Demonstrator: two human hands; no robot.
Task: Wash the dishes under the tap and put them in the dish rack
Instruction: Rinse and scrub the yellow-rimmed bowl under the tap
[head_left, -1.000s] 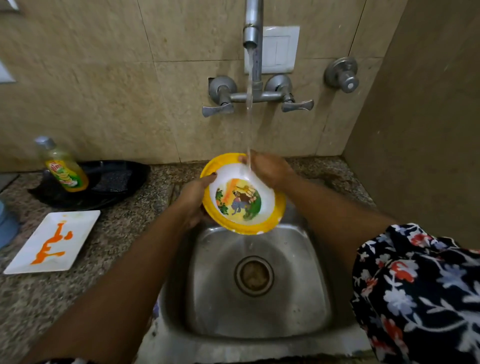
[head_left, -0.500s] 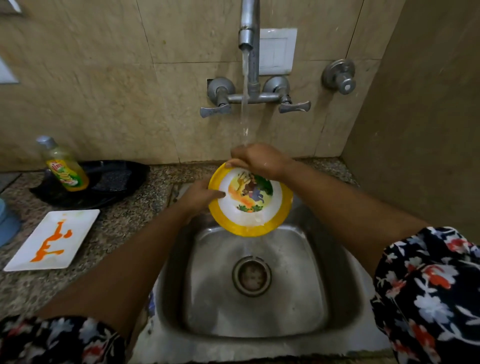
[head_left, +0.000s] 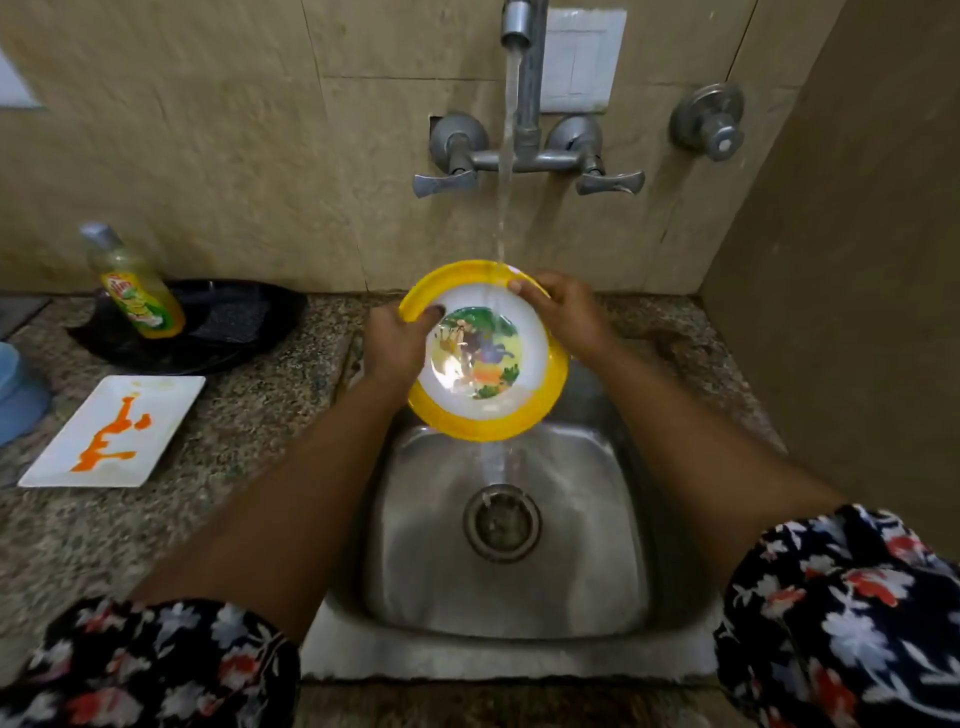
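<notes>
A yellow-rimmed bowl (head_left: 485, 410) with a white inside and a cartoon picture is held tilted over the steel sink (head_left: 504, 587). Water runs from the tap (head_left: 517, 26) onto its upper rim and pours off its lower edge toward the drain (head_left: 501, 522). My left hand (head_left: 395, 343) grips the bowl's left rim, thumb inside. My right hand (head_left: 563, 312) holds the upper right rim, fingers curled over the edge. A white rectangular plate (head_left: 156, 410) smeared with orange sauce lies on the counter to the left.
A dish-soap bottle (head_left: 135, 286) stands in a black tray (head_left: 244, 322) at the back left. A blue object (head_left: 18, 395) shows at the far left edge. Two tap handles (head_left: 444, 182) stick out of the tiled wall. A side wall (head_left: 857, 260) closes the right.
The bowl has been turned between my hands under the stream, so its picture faces another way. My right hand moved from the top of the rim to the upper right.
</notes>
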